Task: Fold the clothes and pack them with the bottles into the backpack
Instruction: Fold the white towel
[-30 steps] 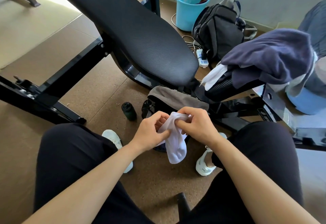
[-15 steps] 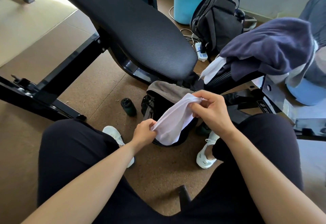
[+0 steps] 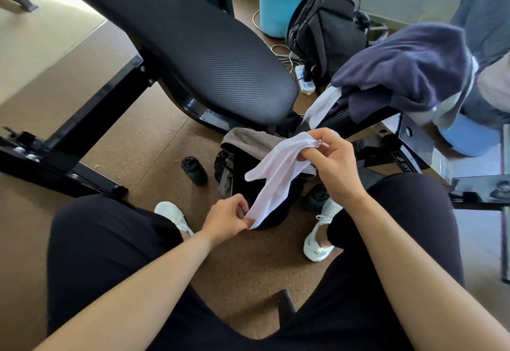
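Observation:
A white sock (image 3: 276,174) stretches between my hands above the open black backpack (image 3: 240,165) on the floor. My right hand (image 3: 334,163) pinches its upper end, and my left hand (image 3: 229,218) pinches its lower end. A grey cloth (image 3: 248,140) lies over the backpack's top. One dark bottle (image 3: 194,169) stands left of the backpack. Another dark bottle (image 3: 316,197) stands at its right, partly hidden by my right wrist. A navy garment (image 3: 408,66) and a second white sock (image 3: 323,105) lie on the bench seat at the right.
A black padded bench back (image 3: 193,47) slants across the upper left on its steel frame (image 3: 82,129). Behind it stand a blue bucket (image 3: 278,0), a second dark backpack (image 3: 325,30) and a power strip (image 3: 305,81) with cables. My white shoes (image 3: 317,243) rest on the cork floor.
My hands moved apart from a bunched grip, pulling the sock out long. The right hand rose toward the bench and the left hand dropped lower left.

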Action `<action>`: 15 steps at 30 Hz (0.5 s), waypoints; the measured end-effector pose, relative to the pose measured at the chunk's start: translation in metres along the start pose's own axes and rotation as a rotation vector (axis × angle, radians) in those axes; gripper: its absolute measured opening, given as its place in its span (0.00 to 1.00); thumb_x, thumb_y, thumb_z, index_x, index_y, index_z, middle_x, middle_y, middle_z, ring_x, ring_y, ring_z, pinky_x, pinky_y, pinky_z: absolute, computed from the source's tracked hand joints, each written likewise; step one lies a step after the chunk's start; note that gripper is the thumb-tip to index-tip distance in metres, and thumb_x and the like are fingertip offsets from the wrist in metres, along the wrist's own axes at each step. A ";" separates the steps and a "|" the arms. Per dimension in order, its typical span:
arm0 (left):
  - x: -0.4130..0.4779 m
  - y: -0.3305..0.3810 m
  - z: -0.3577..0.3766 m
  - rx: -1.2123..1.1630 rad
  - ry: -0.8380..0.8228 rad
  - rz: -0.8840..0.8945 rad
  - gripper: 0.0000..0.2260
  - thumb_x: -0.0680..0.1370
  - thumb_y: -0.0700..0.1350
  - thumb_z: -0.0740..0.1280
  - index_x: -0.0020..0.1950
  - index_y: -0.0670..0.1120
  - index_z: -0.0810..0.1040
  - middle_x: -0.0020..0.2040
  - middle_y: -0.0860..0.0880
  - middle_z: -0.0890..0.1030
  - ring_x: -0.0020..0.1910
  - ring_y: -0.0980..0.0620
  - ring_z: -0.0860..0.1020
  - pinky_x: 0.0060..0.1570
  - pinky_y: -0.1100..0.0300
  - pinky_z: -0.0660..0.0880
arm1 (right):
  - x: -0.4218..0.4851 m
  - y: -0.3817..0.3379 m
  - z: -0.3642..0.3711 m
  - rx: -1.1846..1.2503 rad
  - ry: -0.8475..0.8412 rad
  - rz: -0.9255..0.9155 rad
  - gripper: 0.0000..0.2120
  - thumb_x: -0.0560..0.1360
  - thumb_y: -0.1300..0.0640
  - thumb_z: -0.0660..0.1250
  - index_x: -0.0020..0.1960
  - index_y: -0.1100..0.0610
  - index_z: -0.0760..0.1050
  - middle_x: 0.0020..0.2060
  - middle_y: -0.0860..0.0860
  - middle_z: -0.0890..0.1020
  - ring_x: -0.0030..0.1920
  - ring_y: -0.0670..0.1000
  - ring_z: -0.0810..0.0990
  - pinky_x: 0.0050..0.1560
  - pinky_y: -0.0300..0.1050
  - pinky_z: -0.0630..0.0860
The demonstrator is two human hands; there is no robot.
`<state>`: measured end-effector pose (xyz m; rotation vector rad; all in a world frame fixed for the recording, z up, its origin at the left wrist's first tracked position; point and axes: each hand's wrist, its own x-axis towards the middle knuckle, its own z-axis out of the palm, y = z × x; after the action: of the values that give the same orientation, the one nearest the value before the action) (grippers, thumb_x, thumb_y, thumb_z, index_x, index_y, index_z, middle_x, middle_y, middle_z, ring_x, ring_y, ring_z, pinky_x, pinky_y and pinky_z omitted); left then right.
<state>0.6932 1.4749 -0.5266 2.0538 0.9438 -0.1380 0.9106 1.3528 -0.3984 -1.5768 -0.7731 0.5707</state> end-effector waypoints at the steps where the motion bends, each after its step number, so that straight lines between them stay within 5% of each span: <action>1: 0.000 0.001 0.002 0.059 0.051 0.061 0.13 0.71 0.53 0.78 0.49 0.55 0.76 0.45 0.57 0.79 0.42 0.55 0.78 0.42 0.51 0.80 | 0.000 0.000 -0.001 0.019 0.002 -0.001 0.08 0.74 0.69 0.67 0.53 0.64 0.80 0.42 0.51 0.85 0.45 0.54 0.85 0.51 0.54 0.82; 8: 0.001 0.006 0.009 0.385 0.417 0.327 0.30 0.68 0.54 0.81 0.66 0.49 0.74 0.62 0.48 0.68 0.57 0.48 0.71 0.48 0.56 0.77 | -0.002 -0.005 -0.001 0.096 0.009 -0.009 0.09 0.75 0.74 0.64 0.52 0.67 0.80 0.44 0.59 0.83 0.41 0.49 0.84 0.44 0.41 0.79; 15: 0.003 0.002 0.007 0.415 0.427 0.269 0.30 0.70 0.55 0.78 0.69 0.53 0.72 0.73 0.43 0.64 0.67 0.39 0.68 0.55 0.46 0.77 | -0.003 -0.007 -0.002 0.142 0.003 -0.021 0.08 0.75 0.75 0.65 0.52 0.68 0.80 0.45 0.61 0.82 0.41 0.51 0.83 0.45 0.43 0.79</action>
<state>0.6986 1.4710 -0.5310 2.6407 0.9321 0.2833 0.9092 1.3491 -0.3916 -1.4373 -0.7299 0.5948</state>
